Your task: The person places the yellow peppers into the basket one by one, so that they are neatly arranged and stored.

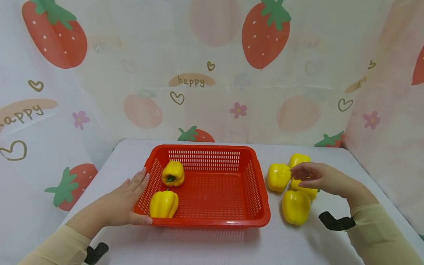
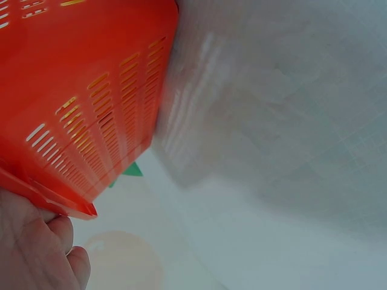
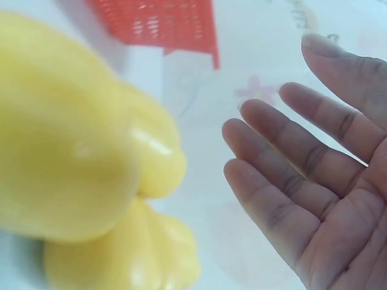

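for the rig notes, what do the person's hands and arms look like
The left hand and right hand are bare, with no gloves or rings showing. The left sleeve and right sleeve are plain pale beige. A short, bent black piece juts out by the left one, a similar black piece by the right; no cables show.

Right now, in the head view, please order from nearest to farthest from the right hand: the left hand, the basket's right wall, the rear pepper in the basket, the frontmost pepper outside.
1. Frontmost pepper outside, front-left of the right hand.
2. Right wall of the basket, farther left.
3. Rear pepper, inside, toward the left.
4. Left hand, at the basket's left side.
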`<state>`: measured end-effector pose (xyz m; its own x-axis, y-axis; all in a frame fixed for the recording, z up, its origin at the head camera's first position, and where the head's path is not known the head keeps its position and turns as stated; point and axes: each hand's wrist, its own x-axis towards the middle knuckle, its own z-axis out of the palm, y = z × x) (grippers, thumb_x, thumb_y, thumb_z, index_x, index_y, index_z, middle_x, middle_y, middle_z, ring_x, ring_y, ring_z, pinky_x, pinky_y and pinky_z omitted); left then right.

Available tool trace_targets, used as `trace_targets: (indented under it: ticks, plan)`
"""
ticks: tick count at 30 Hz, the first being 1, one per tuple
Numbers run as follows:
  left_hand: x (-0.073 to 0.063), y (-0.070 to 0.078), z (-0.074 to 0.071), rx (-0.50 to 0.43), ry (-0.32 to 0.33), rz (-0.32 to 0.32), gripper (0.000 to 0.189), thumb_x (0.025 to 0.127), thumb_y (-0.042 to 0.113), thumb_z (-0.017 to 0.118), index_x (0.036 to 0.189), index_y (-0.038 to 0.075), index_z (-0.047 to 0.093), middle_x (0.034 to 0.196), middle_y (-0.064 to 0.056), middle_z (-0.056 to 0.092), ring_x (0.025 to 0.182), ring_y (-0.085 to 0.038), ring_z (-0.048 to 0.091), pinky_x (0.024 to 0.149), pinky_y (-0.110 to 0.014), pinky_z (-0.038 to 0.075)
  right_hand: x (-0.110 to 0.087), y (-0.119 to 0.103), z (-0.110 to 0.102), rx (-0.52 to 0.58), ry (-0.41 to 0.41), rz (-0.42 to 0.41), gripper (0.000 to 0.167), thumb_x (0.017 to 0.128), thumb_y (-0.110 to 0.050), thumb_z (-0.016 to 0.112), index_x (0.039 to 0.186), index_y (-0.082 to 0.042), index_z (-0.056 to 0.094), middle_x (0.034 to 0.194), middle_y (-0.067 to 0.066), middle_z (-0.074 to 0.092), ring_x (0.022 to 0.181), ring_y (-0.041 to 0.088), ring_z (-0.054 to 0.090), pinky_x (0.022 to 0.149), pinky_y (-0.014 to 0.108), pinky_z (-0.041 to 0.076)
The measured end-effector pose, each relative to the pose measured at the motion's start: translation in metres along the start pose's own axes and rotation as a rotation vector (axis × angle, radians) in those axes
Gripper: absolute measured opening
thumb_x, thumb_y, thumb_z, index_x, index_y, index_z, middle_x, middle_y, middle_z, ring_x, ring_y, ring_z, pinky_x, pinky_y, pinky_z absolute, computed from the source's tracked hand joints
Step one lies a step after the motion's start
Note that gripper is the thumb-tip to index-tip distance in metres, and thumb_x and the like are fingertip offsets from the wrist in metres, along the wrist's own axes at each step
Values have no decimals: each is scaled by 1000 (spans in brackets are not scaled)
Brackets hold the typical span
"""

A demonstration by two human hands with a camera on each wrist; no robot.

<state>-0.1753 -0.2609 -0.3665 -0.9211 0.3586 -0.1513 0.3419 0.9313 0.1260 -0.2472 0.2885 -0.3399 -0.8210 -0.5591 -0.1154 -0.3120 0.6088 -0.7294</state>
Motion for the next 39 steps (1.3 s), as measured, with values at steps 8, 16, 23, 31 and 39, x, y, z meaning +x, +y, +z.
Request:
trace_targets:
  ticks: [8,16,23,31,39]
  plan:
    - [0,1,-1,-6,-4,-7,123,60,80,55,146,2,12,152,-17,7,138,-35,12,107,-55,16,-13,22,8,-18,-2,45,42,86,-23,64,121,-3,52,120,14,58,109,30,54,82,21,49]
    - [0,1,-2,-16,-6,-13,124,60,79,55,146,2,12,152,-17,7,138,-35,12,107,-55,15,-22,35,21,-34,19,108,44,85,-30,65,120,-6,53,122,12,56,110,31,52,88,37,49]
    - [0,1,-1,-15,-5,-11,123,60,78,56,146,2,11,152,-17,6,138,-35,11,107,-55,15,-32,40,32,-40,57,95,51,84,-29,65,127,-5,49,127,16,51,112,35,51,90,47,46]
    - [0,-1,1,-21,1,-11,124,60,79,56,146,4,10,152,-16,6,138,-35,12,107,-55,16,-38,43,45,-44,72,78,64,82,-30,67,135,-3,41,136,20,42,120,37,43,94,46,42]
    - [0,-1,1,-17,6,-12,124,59,81,54,146,4,11,152,-16,6,138,-35,13,107,-55,17,-32,41,55,78,26,171,75,79,-32,70,140,-8,35,143,20,32,127,45,32,97,55,36]
